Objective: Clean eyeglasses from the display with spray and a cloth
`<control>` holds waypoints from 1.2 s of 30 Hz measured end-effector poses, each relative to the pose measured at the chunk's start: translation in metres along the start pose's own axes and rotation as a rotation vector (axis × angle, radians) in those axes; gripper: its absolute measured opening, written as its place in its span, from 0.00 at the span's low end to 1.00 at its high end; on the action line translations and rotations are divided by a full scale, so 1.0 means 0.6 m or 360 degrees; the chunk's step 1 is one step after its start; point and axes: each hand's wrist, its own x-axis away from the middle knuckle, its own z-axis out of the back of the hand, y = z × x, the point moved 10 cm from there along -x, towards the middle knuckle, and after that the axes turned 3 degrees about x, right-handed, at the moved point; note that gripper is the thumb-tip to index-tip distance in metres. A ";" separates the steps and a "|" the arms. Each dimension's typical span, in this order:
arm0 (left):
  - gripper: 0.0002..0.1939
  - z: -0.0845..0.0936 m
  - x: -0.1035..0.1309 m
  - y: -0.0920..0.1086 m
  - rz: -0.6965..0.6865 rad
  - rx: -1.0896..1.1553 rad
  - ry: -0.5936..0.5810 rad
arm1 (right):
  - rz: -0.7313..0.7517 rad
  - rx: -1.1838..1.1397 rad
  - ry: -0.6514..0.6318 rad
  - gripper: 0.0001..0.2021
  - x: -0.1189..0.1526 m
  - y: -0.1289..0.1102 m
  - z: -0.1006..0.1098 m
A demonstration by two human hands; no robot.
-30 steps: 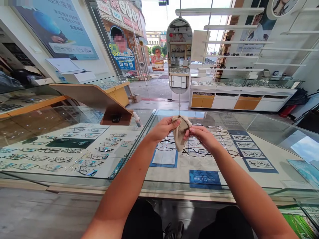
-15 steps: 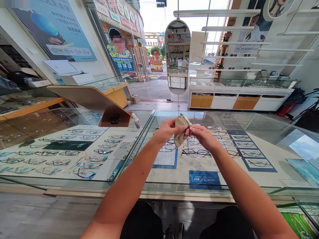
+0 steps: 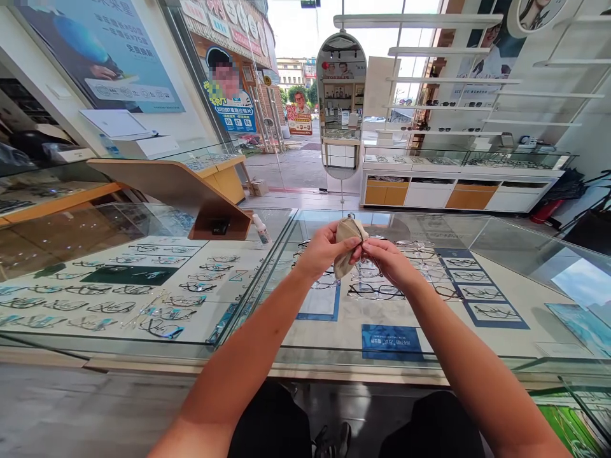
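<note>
Above the glass counter, a beige cloth (image 3: 347, 236) is bunched between my two hands. My left hand (image 3: 325, 249) grips it from the left, with thumb and fingers pressed together. From the right, my right hand (image 3: 386, 259) pinches a thin dark part at the cloth's edge; whether this is a glasses frame is too small to tell. My fingertips nearly meet there. Under the glass below my hands lie rows of glasses (image 3: 376, 291) and a blue card (image 3: 392, 342).
A brown slanted stand (image 3: 191, 191) and a small white bottle (image 3: 261, 229) are on the counter at the left. More glasses (image 3: 112, 306) lie in the left case. An oval mirror (image 3: 342, 105) stands beyond the counter.
The view has shifted slightly. Both hands keep their hold on the cloth, with only a very small change in the fingers and cloth.
</note>
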 end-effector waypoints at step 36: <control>0.22 0.012 -0.009 -0.022 -0.0037 0.0104 0.0075 | 0.0010 0.0098 -0.0010 0.20 -0.004 0.011 -0.003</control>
